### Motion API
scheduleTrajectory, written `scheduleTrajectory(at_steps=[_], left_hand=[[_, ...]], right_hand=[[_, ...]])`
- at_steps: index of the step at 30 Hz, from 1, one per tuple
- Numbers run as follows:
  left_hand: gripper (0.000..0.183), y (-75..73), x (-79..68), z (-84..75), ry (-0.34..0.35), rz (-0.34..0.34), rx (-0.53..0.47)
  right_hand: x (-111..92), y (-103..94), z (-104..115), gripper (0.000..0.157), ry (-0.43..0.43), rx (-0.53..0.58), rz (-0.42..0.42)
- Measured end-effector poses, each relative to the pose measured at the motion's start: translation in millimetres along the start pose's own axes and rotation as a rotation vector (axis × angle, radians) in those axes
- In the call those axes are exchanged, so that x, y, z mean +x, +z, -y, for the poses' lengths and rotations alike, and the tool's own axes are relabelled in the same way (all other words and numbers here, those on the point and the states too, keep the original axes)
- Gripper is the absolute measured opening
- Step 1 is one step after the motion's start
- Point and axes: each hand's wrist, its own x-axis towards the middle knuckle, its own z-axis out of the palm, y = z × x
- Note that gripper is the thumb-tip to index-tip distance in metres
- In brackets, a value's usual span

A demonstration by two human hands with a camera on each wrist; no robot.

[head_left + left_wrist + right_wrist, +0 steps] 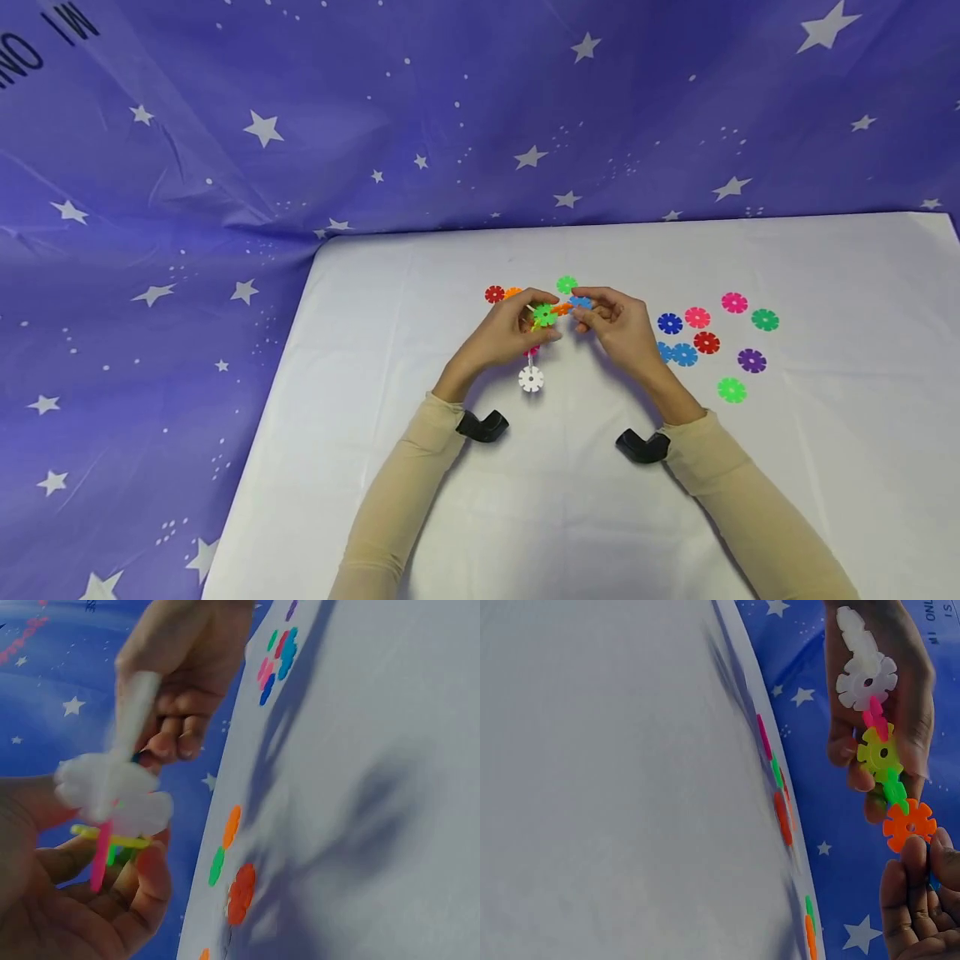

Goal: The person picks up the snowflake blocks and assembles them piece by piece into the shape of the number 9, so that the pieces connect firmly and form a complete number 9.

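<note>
A chain of notched plastic discs, slotted edge to edge, hangs from my left hand (504,332). That hand pinches it near the green disc (544,315). In the right wrist view the chain runs from white discs (866,681) through a pink disc (875,718), a yellow disc (880,754) and a green one to an orange disc (910,825). My right hand (624,332) pinches a blue disc (581,302) at the orange disc's edge. Fingers hide that contact, so whether the two are slotted together cannot be told.
Loose discs lie right of my right hand, among them a purple disc (752,360), a red disc (707,342) and a light green disc (732,390). Beyond my hands lie another red disc (494,294) and a green disc (567,285). A starry purple cloth (465,108) hangs behind the white table (555,517).
</note>
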Motion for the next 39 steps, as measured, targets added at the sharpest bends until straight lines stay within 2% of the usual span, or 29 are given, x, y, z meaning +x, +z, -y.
scheduleTrajectory(at_steps=[3,9,17,22,29,34,39], left_hand=[[0.048,-2.4,0.0,0.5,-0.003,0.029,0.027],[0.043,-2.5,-0.9,-0.2,0.018,0.021,0.057],[0.047,-2.9,-0.4,-0.3,0.055,0.032,0.083],[0.044,-6.3,-1.4,3.6,0.034,0.031,0.096],[0.053,-14.4,-2.4,13.8,0.015,0.067,0.134],[0.064,-16.1,-1.3,16.8,-0.008,0.091,0.113],[0.060,-16.6,-1.0,19.9,-0.006,0.096,0.114]], right_hand=[[2,-2.0,-8,0.035,0.008,0.003,-0.002],[2,-1.5,-10,0.036,0.000,0.010,0.028],[1,0.4,-10,0.036,-0.036,-0.025,0.031],[1,0.0,-9,0.038,-0.069,-0.118,0.037],[12,-14.3,-15,0.035,-0.049,-0.344,0.010],[29,-22.4,-19,0.034,-0.045,-0.487,0.114],[40,-24.6,-22,0.040,-0.026,-0.594,0.206]])
